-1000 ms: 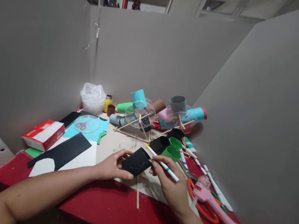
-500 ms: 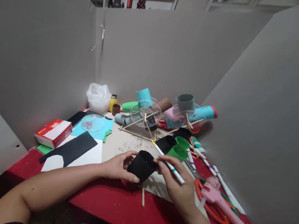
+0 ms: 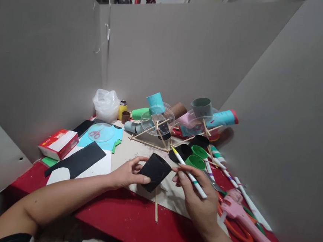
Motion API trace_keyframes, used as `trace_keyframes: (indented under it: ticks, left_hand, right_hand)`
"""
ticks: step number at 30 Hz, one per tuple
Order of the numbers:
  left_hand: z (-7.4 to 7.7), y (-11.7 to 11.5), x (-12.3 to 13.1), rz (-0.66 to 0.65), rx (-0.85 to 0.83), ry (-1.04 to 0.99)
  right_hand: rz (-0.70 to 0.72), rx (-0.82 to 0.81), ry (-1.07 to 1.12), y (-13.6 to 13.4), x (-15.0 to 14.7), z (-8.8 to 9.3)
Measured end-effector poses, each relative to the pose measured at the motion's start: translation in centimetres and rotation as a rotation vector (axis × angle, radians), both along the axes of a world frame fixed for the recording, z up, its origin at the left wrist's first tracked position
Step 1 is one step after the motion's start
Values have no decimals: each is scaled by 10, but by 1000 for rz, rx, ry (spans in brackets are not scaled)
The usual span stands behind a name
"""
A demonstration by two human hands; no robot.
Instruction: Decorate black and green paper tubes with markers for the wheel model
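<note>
My left hand point(image 3: 128, 172) grips a black paper tube point(image 3: 155, 171) by its near end, fingers closed round it, just above the beige board point(image 3: 136, 154). My right hand point(image 3: 193, 192) pinches a white marker with a yellow tip point(image 3: 188, 172), which slants up towards the far side. The right fingertips sit close beside the tube's right edge. A thin wooden stick point(image 3: 156, 206) lies on the board below the tube.
Black and green paper tubes point(image 3: 194, 157) stand behind my hands. A stick frame with clear discs and coloured tubes point(image 3: 161, 121) fills the back. Pink glue gun point(image 3: 246, 226), orange scissors and markers lie right. A tissue box point(image 3: 59, 142) and paper sheets lie left. Grey partitions enclose the red table point(image 3: 131, 219).
The flat black piece from a second ago now shows as a rounded tube in my left hand. The marker has tilted up slightly. The camera has shifted a little.
</note>
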State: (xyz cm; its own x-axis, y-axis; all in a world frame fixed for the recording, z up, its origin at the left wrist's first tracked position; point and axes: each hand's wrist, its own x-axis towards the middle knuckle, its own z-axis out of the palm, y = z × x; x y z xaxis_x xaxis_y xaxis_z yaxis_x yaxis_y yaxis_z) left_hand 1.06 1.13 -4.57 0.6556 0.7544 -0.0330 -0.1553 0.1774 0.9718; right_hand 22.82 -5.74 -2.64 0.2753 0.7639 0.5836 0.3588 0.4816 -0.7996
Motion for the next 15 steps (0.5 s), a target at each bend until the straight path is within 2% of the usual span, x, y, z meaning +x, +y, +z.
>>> trace_keyframes:
  ticks: [4, 8, 12, 15]
  left_hand:
    - [14, 1, 0, 72, -143, -81]
    - [27, 8, -5, 150, -190, -115]
    - [43, 30, -25, 269, -181, -160]
    - [53, 57, -50, 431, -145, -190]
  right_hand:
    - [-37, 26, 49, -2, 1, -1]
    - [-66, 47, 49, -3, 1, -1]
    - [-64, 21, 12, -2, 1, -1]
    - [-52, 10, -22, -2, 2, -2]
